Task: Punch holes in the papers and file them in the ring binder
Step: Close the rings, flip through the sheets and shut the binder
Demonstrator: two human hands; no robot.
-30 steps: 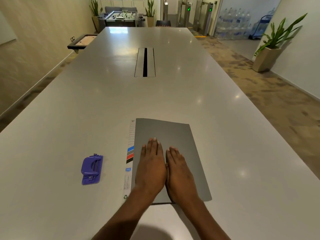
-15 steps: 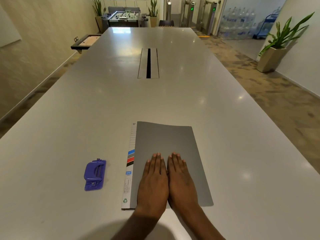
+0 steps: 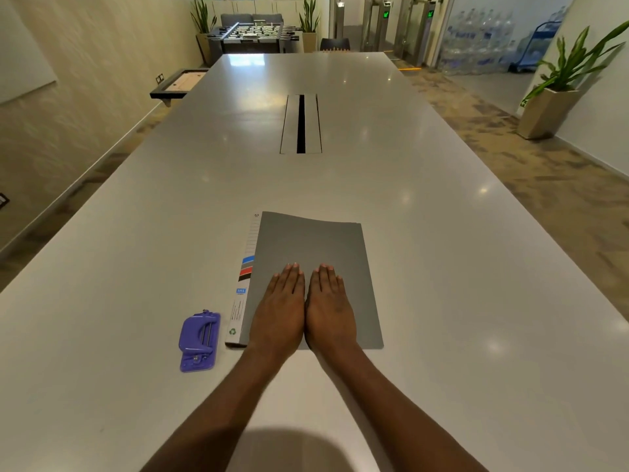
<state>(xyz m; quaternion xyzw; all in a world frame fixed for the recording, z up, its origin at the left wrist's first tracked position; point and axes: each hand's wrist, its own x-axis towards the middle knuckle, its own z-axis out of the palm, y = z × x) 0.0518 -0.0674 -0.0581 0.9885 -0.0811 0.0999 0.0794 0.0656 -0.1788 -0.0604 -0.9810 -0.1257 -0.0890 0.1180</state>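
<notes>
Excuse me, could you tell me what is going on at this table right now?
A person rests the left hand and the right hand flat, side by side, on a closed grey ring binder lying on a long table. A purple hole punch sits to the binder's left, apart from it, with no hand on it. No loose papers show, so punching has not begun.

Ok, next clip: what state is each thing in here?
Ring binder: closed, lying flat on the table.
Hole punch: untouched, on the table left of the binder.
Left hand: open, flat on the binder's cover.
Right hand: open, flat on the cover, beside the left.
</notes>
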